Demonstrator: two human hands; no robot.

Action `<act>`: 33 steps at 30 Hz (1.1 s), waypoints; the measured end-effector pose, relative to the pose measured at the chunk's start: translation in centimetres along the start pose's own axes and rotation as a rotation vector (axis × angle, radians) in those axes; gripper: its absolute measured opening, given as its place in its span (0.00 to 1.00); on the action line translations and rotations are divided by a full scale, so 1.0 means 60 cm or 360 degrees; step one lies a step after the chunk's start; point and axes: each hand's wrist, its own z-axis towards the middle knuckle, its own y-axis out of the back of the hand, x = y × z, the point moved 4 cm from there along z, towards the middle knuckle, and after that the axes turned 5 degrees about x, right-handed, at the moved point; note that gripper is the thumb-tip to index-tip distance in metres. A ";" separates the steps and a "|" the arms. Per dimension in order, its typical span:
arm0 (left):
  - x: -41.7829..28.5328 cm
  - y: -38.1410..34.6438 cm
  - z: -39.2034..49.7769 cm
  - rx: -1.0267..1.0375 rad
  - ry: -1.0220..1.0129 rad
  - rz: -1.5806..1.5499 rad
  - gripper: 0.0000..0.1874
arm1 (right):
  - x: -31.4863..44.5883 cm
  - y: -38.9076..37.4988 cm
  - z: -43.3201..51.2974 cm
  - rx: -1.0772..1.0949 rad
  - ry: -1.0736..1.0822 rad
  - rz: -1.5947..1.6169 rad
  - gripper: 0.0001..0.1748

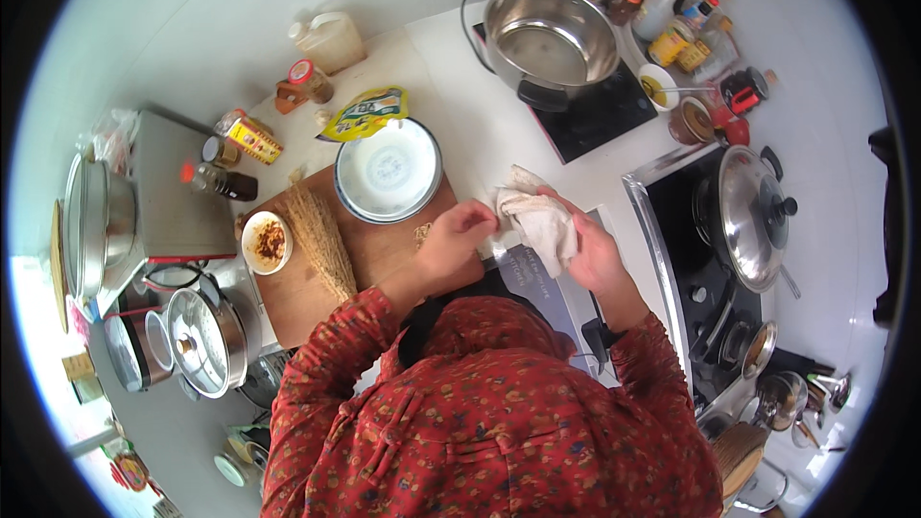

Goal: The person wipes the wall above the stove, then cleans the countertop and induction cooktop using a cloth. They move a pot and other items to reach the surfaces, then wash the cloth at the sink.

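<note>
A crumpled off-white cloth (540, 226) is gripped in my right hand (597, 252), over the counter's front edge. My left hand (457, 237), its fingers curled, is beside the cloth's left side; whether the fingertips touch it or pinch anything I cannot tell. Left of that hand, a wooden cutting board (381, 252) carries stacked white bowls with blue patterning (388, 169), a dried straw-like brush or bundle (316, 241) and a small white bowl with reddish-brown residue (268, 242). A yellow-green food packet (367, 114) lies behind the stacked bowls.
A big steel pot (550, 43) stands on a black cooktop (604, 119) at the back. Bottles and jars (676, 36) crowd the back right corner. On the right, a lidded wok (752, 219) sits on a stove. Lidded pots (209, 342) stand at the left.
</note>
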 end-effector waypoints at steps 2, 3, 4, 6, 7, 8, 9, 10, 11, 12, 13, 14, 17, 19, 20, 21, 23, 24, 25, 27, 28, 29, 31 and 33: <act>-0.015 0.000 -0.008 -0.0011 0.0048 -0.0155 0.09 | 0.005 -0.008 0.004 -0.0044 0.0078 0.0135 0.34; -0.022 -0.005 -0.012 -0.0025 0.0078 -0.0197 0.10 | 0.004 -0.012 0.006 -0.0055 0.0074 -0.0005 0.34; -0.027 -0.013 -0.013 -0.0021 0.0127 -0.0212 0.15 | -0.003 -0.019 0.009 -0.0044 0.0099 -0.0106 0.34; -0.036 -0.033 -0.011 -0.0010 0.0136 -0.0246 0.18 | -0.022 -0.033 0.015 -0.0011 0.0155 -0.0369 0.34; -0.042 -0.043 -0.007 0.0057 0.0056 -0.0298 0.20 | -0.037 -0.037 0.018 -0.0044 0.0121 -0.0559 0.35; -0.040 -0.046 -0.003 0.0000 0.0107 -0.0437 0.23 | -0.043 -0.044 0.018 0.0034 0.0202 -0.0741 0.37; -0.037 -0.041 0.000 -0.0143 0.0224 -0.0254 0.23 | -0.054 -0.048 0.018 0.0072 0.0219 -0.0648 0.37; -0.039 -0.040 0.003 -0.0186 0.0163 -0.0353 0.22 | -0.060 -0.049 0.016 0.0077 0.0218 -0.0721 0.37; -0.040 -0.033 0.006 -0.0254 0.0108 -0.0430 0.21 | -0.061 -0.049 0.011 0.0115 0.0277 -0.0801 0.36; -0.041 -0.027 0.006 -0.0289 0.0130 -0.0363 0.21 | -0.061 -0.045 0.008 0.0078 0.0325 -0.0687 0.34; -0.044 -0.021 0.005 -0.0265 0.0095 -0.0339 0.21 | -0.057 -0.034 0.001 -0.0040 0.0319 -0.0663 0.33; -0.046 -0.013 0.003 -0.0284 0.0098 -0.0307 0.22 | -0.053 -0.024 -0.005 -0.0124 0.0345 -0.0644 0.32; -0.060 0.001 -0.004 -0.0250 0.0065 -0.0312 0.21 | -0.040 0.021 -0.026 -0.0533 0.0344 -0.0392 0.27; -0.077 0.000 -0.007 -0.0157 -0.0064 -0.0435 0.20 | -0.044 0.053 -0.043 -0.0839 0.0200 -0.0255 0.26; -0.084 -0.003 -0.006 -0.0102 -0.0077 -0.0427 0.21 | -0.049 0.066 -0.050 -0.0987 0.0110 -0.0262 0.26; -0.086 -0.008 -0.005 -0.0115 -0.0008 -0.0426 0.21 | -0.050 0.071 -0.054 -0.0973 0.0137 -0.0482 0.27; -0.093 -0.020 -0.002 -0.0109 0.0046 -0.0484 0.21 | -0.059 0.079 -0.063 -0.1078 0.0075 -0.0913 0.29; -0.096 -0.029 -0.001 -0.0086 0.0039 -0.0488 0.22 | -0.061 0.074 -0.066 -0.1065 0.0175 -0.1120 0.33; -0.099 -0.039 -0.001 -0.0046 0.0022 -0.0547 0.22 | -0.060 0.065 -0.067 -0.1009 0.0333 -0.1439 0.35; -0.102 -0.057 -0.005 -0.0008 0.0024 -0.0660 0.22 | -0.061 0.041 -0.066 -0.0889 0.0585 -0.2037 0.37; -0.105 -0.067 -0.009 0.0076 -0.0002 -0.0788 0.19 | -0.067 0.039 -0.061 -0.0824 0.0524 -0.1968 0.40; -0.106 -0.073 -0.011 0.0116 0.0014 -0.0775 0.19 | -0.069 0.041 -0.056 -0.0870 0.0408 -0.1932 0.39; -0.107 -0.077 -0.015 0.0198 0.0005 -0.0774 0.19 | -0.063 0.042 -0.044 -0.0873 0.0388 -0.2011 0.36; -0.103 -0.069 -0.016 0.0211 0.0023 -0.0509 0.18 | -0.054 0.065 -0.035 -0.0953 0.0327 -0.1348 0.24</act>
